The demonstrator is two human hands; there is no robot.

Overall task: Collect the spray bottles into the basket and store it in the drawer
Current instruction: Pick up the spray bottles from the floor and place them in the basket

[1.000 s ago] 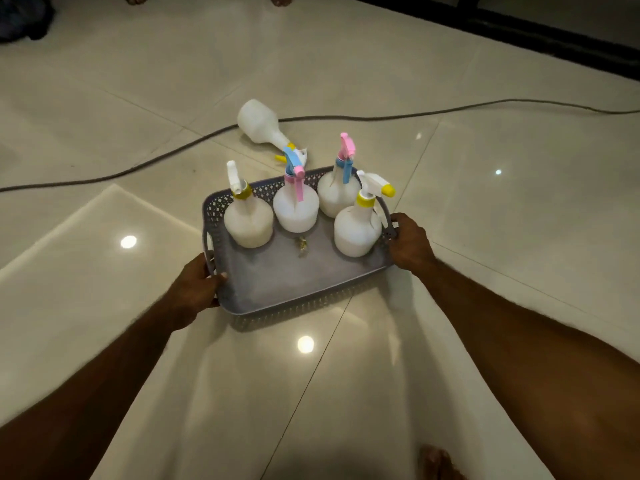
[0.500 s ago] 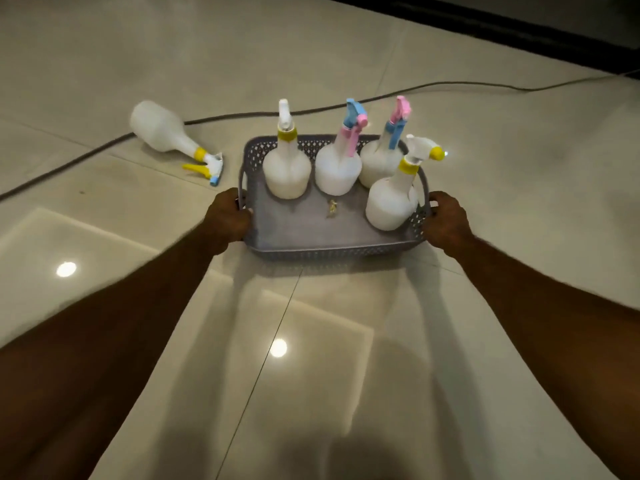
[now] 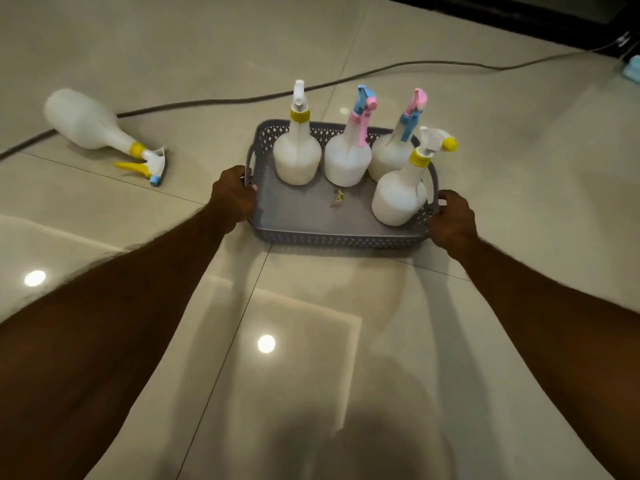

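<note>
- While both your arms reach forward and nearly straight from the bottom corners of the view, your hands sit at the two short ends of the grey basket [image 3: 313, 216].
- Your left hand [image 3: 232, 197] curls its fingers around the basket's left handle, knuckles up, thumb side toward the basket's floor.
- Your right hand [image 3: 452, 220] wraps the right handle the same way, with the back of the hand facing the camera and the fingertips hidden behind the rim.
- Whether the basket rests on the tiled floor [image 3: 519, 188] or hangs just above it cannot be told.
- Four white spray bottles stand upright inside: a yellow-collared bottle [image 3: 297, 154] at the far left, a blue-and-pink-topped bottle [image 3: 347, 161] beside it, a pink-and-blue-topped bottle [image 3: 389, 157] at the far right, and a yellow-nozzled bottle [image 3: 398, 195] nearer you on the right, close to your right hand.
- A small yellowish scrap [image 3: 338, 197] lies on the basket's floor between the bottles.
- A fifth spray bottle [image 3: 93, 124] lies on its side on the floor, well left of the basket, with its yellow trigger pointing toward you.
- A dark cable [image 3: 221, 100] runs across the floor behind the basket and the fallen bottle.
</note>
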